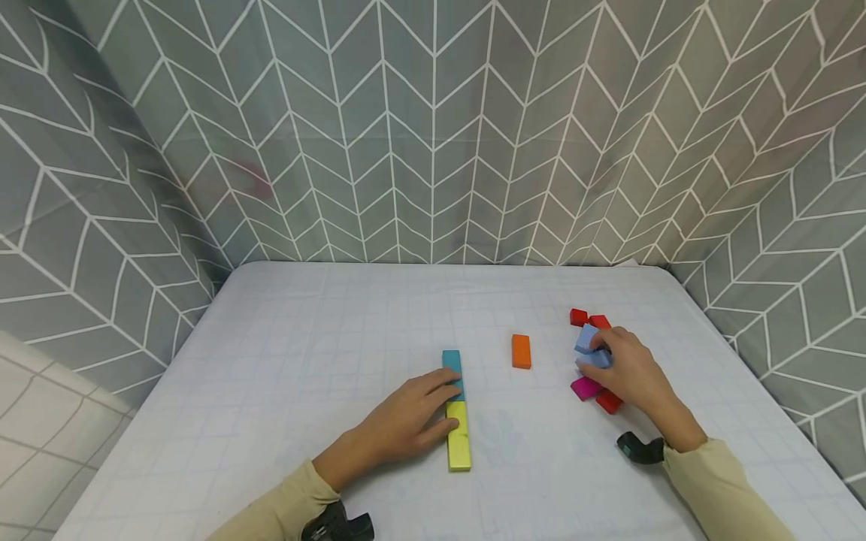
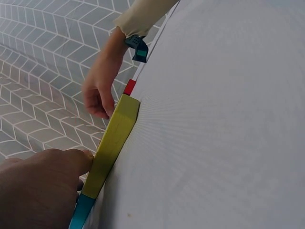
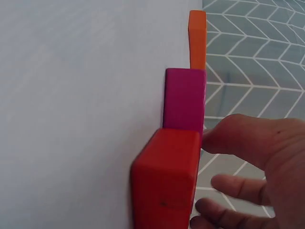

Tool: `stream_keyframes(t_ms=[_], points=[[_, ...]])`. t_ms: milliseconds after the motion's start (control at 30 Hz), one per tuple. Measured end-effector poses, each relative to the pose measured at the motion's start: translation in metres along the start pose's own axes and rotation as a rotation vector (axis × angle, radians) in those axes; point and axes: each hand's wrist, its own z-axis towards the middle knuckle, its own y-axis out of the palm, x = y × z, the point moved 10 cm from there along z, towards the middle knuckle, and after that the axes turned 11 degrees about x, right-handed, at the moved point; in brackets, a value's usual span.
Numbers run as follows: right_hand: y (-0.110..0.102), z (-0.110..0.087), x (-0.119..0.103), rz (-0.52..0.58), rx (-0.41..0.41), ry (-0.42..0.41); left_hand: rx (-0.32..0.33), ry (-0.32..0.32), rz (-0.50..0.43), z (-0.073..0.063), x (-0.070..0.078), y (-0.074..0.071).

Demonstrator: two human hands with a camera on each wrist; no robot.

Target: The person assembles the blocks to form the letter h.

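My left hand (image 1: 413, 417) rests on two blocks laid end to end, its fingers lightly spread over the teal block (image 1: 452, 362) and its thumb on the yellow block (image 1: 458, 452). The left wrist view shows the yellow block (image 2: 113, 143) up close, the thumb at its side. To the right, my right hand (image 1: 634, 372) pinches a light blue block (image 1: 597, 359) between thumb and fingers. Another light blue block (image 1: 585, 338) lies just beyond. A magenta block (image 1: 585, 388) and a red block (image 1: 610, 403) sit right below this hand, which partly covers the group.
An orange block (image 1: 521, 351) stands alone between the hands. Two more red blocks, one at the group's far left (image 1: 578, 317) and one beside it (image 1: 598, 321), lie beyond the light blue ones. Patterned curtains (image 1: 433, 150) surround the white table (image 1: 304, 323) on three sides.
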Motion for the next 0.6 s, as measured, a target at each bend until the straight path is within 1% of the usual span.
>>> stream_keyframes(t_ms=[167,300,467,600], points=[[-0.001,-0.003,0.010,-0.073,-0.008,0.067,-0.010,-0.012,-0.002,-0.001,-0.001,0.001],[0.002,-0.005,0.014,-0.094,-0.029,0.105,-0.015,-0.017,-0.008,-0.001,0.000,0.001],[0.007,-0.007,0.020,-0.060,-0.083,0.162,-0.016,-0.018,-0.008,-0.001,0.000,0.000],[0.009,-0.006,0.021,-0.030,-0.090,0.179,-0.017,-0.019,-0.004,0.000,0.001,-0.001]])
